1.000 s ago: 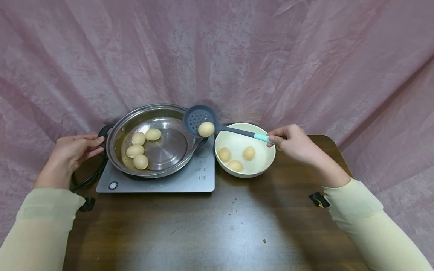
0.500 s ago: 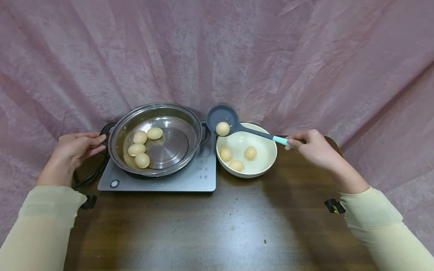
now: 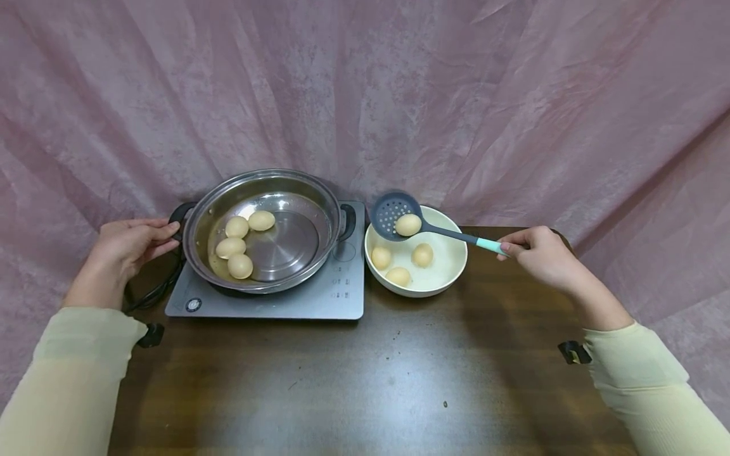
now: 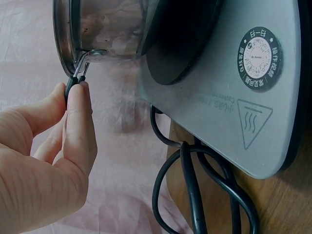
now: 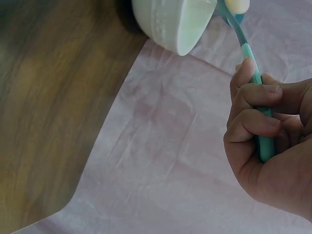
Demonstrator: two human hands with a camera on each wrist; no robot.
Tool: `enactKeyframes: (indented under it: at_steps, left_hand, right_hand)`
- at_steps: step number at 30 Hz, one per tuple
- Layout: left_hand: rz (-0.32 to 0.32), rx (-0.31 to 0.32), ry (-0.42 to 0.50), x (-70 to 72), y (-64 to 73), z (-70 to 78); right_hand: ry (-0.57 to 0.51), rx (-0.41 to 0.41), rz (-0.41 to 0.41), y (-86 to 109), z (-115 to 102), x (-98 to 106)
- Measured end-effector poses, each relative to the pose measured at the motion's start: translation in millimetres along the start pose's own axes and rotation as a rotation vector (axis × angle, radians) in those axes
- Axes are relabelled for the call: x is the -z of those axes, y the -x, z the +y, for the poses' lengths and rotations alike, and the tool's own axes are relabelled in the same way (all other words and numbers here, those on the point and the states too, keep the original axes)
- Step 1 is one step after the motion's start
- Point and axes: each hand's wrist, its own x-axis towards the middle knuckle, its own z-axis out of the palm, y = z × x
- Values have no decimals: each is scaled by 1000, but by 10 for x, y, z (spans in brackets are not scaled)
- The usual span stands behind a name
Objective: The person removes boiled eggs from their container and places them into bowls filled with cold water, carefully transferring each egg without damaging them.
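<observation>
With thumb and fingers my left hand (image 3: 134, 247) pinches the black side handle of a steel pan (image 3: 285, 282); the left wrist view shows this grip on the handle (image 4: 73, 90). Several eggs (image 3: 230, 247) lie at the pan's left side. My right hand (image 3: 538, 253) grips the mint-green handle end of a grey skimmer (image 3: 393, 209), fingers curled round it in the right wrist view. One egg (image 3: 408, 225) rests in the skimmer's perforated head, above the back left of a white bowl (image 3: 450, 272). Three eggs (image 3: 398, 276) sit inside that bowl.
Under the pan is a silver induction cooker (image 3: 308, 309), its black cord (image 4: 190, 190) coiled at the left. The bowl stands on the wooden table (image 3: 376, 380) right of the cooker. A pink curtain (image 3: 365, 82) hangs close behind.
The skimmer with its egg has moved right, from the pan's right rim to over the bowl, and my right hand with it. My left hand keeps its hold on the pan handle.
</observation>
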Motion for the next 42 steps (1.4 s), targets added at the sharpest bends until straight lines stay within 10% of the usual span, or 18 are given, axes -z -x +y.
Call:
enactKeyframes:
  at_steps: [42]
  left_hand:
    - [-28, -4, 48, 13, -5, -2]
  right_hand:
    - [232, 82, 137, 5, 115, -64]
